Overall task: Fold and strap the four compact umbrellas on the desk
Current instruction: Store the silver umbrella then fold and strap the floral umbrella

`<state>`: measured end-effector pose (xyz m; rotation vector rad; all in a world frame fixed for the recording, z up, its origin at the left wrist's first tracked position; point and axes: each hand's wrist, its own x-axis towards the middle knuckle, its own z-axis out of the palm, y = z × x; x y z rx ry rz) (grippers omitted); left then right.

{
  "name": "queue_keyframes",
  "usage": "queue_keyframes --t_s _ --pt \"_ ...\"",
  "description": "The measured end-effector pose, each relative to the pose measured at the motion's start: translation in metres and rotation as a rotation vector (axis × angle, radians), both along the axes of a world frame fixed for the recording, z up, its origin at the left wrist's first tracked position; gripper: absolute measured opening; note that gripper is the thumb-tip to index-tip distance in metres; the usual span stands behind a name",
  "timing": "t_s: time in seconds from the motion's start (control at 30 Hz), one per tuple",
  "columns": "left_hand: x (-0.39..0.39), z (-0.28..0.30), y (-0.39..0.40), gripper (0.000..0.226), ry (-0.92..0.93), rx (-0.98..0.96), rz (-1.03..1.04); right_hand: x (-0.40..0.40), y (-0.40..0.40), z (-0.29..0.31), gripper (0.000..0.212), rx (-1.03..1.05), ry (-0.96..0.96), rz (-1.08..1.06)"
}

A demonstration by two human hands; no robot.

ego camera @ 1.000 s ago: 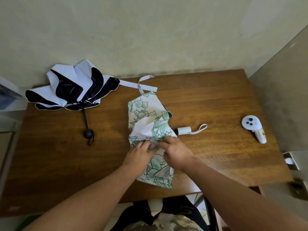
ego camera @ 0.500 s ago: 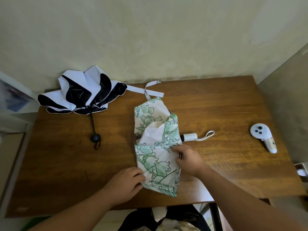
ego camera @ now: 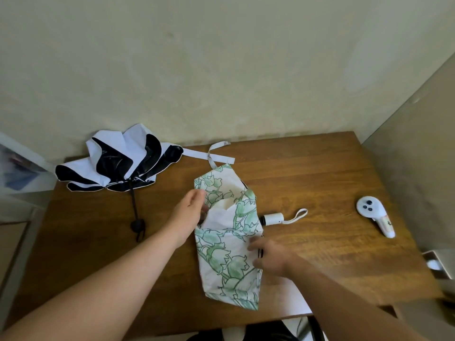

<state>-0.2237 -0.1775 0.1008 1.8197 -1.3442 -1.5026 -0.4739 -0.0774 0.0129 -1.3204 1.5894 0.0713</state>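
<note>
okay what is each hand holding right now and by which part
Both hands work the floral umbrella. The left hand reaches into its fabric folds at the left edge; the right hand rests at the right edge. Whether either truly grips cannot be told.

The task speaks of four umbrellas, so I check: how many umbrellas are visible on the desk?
2: the green floral umbrella at the desk's middle, the black-and-white umbrella at the far left corner. Others may be outside the view.

Left hand point(ego camera: 189, 212) fingertips — disappearing behind floral umbrella point(ego camera: 226, 252) fabric; grip undeterminable. Right hand point(ego camera: 269, 258) blurring. Metal object point(ego camera: 437, 265) — running off right edge, unidentifiable. Shelf point(ego camera: 17, 166) contents blurring.
</note>
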Motion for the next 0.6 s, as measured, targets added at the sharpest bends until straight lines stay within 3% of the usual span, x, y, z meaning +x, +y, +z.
queue_keyframes --t_s 0.17,0.33,0.47,0.6 --pt "-0.013 0.013 0.003 0.03 0.013 -0.009 -0.084 0.003 0.0 0.004 0.05 -0.011 0.017 0.052" --pt "-0.004 0.01 0.009 0.034 -0.32 -0.094 -0.143 0.005 0.002 0.008 0.048 0.025 0.009 -0.003" --pt "0.004 0.006 0.022 0.042 -0.153 0.009 -0.266 0.009 -0.002 0.016 0.045 0.002 -0.009 -0.092" --pt "0.006 0.01 0.026 0.037 -0.056 -0.054 -0.226 0.003 -0.008 0.041 0.033 -0.154 -0.027 -0.236"
